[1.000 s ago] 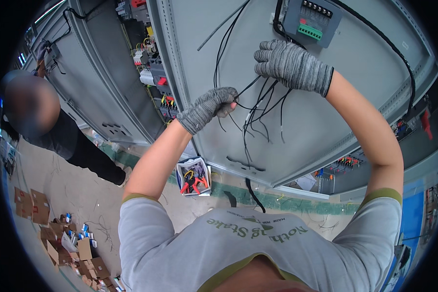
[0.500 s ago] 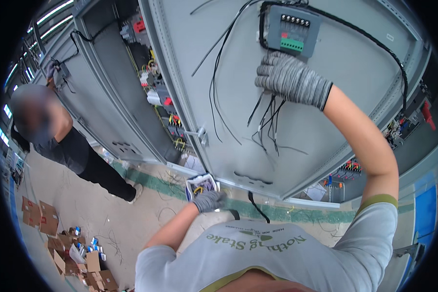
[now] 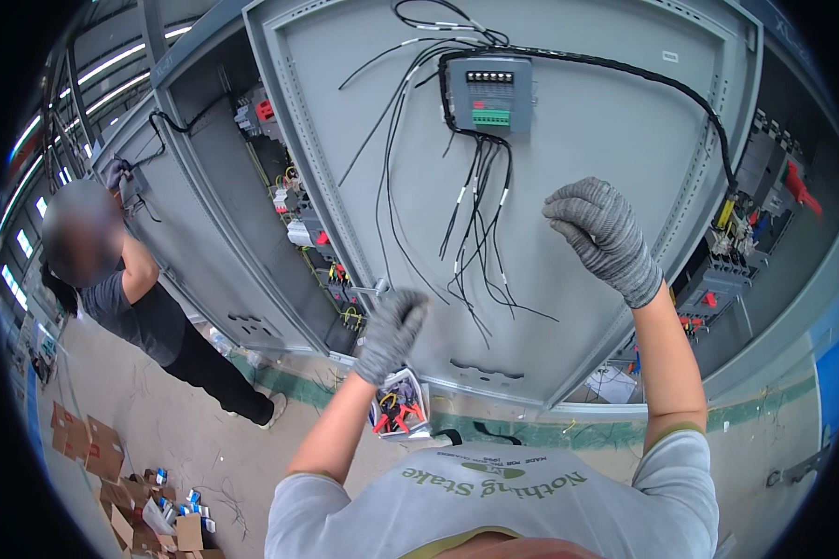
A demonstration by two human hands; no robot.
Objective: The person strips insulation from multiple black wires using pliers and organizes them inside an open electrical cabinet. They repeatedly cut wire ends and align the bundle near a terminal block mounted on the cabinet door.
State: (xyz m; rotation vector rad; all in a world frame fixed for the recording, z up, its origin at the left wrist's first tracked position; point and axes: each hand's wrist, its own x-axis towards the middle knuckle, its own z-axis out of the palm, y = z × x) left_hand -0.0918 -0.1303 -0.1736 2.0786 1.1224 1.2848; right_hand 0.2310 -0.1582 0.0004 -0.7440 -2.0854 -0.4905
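A grey cabinet door point(image 3: 606, 102) stands open in front of me. On it sits a grey terminal module with a green connector point(image 3: 490, 94). A bunch of loose black wires point(image 3: 480, 242) hangs below the module. My right hand point(image 3: 601, 238), in a grey knit glove, is raised to the right of the wires with loosely curled fingers. It touches and holds nothing. My gloved left hand point(image 3: 391, 328) is closed in a fist at the door's lower left edge, below a small metal latch point(image 3: 379, 285). Nothing shows in that fist.
A small box of red and black hand tools point(image 3: 397, 415) lies on the floor below the door. Inside the cabinet are wired components point(image 3: 312, 233), with more components at the right point(image 3: 746, 242). Another person point(image 3: 130, 307) works at the cabinet on the left. Cardboard boxes point(image 3: 93, 447) litter the floor.
My left hand went down to the tool box and has come back up to the door's lower edge. My right hand has let go of the wires and moved right.
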